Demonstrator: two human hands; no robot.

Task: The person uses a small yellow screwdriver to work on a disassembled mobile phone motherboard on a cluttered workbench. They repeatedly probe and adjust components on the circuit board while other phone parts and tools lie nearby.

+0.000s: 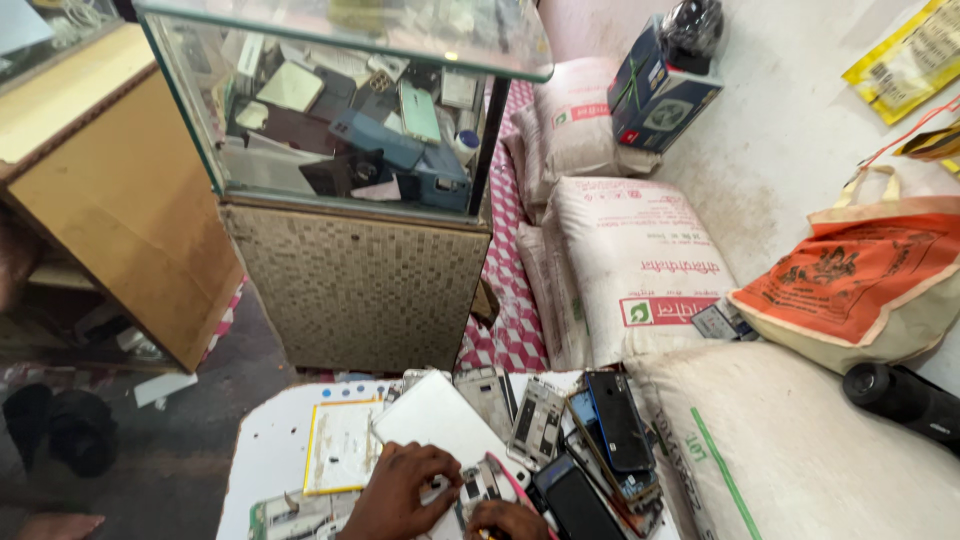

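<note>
At the bottom edge of the view, the left hand [400, 492] is spread palm-down, fingers curled, over a white flat rectangular panel [440, 418] and the stripped phone frame with a pink edge [482, 485] that lies just beside it; whether anything is actually gripped beneath the palm cannot be told. The right hand [510, 521] is seen only in part — its fingers are bent and touching the lower end of the same phone frame, and its grip cannot be made out either. Both hands rest on a small white worn tabletop [275, 435], where a yellow-rimmed pale sheet [340, 447] lies to the left of the panel. To the right of the hands, a heap of dismantled phone bodies and dark screens [600, 440] is stacked. Large white woven sacks [640, 270] are piled behind and to the right, with an orange cloth bag [860, 275] set on them. A glass display cabinet filled with phone parts [350, 100] stands beyond the table.
</note>
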